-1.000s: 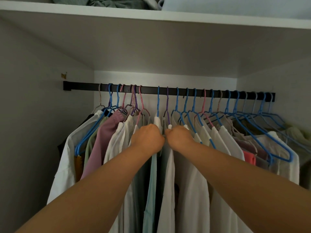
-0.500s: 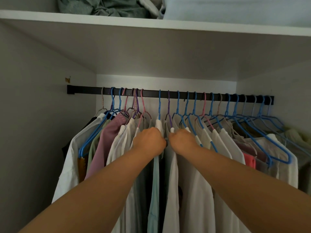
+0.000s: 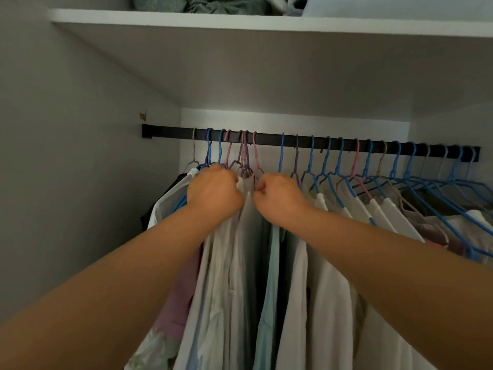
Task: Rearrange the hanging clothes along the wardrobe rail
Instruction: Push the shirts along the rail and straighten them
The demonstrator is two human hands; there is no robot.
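Note:
A black rail (image 3: 269,138) crosses the wardrobe, lined with several blue, pink and purple hangers. My left hand (image 3: 213,192) is curled into the shoulders of the tight bunch of white shirts (image 3: 221,276) at the rail's left. My right hand (image 3: 277,197) is a fist just to its right, its fingers curled at the top of a grey garment (image 3: 250,249), with a pale green shirt (image 3: 270,289) hanging below its wrist. The two hands are a small gap apart. What each finger holds is hidden.
More white shirts (image 3: 330,289) hang to the right, then several bare blue hangers (image 3: 440,188). A mauve garment (image 3: 178,297) hangs far left near the side wall (image 3: 66,169). A white shelf (image 3: 240,21) with bundled cloth (image 3: 202,4) sits overhead.
Both hands have shifted left along the rail, from the pale green shirt's blue hanger to the bunched hangers at the left. The hangers keep their order on the rail.

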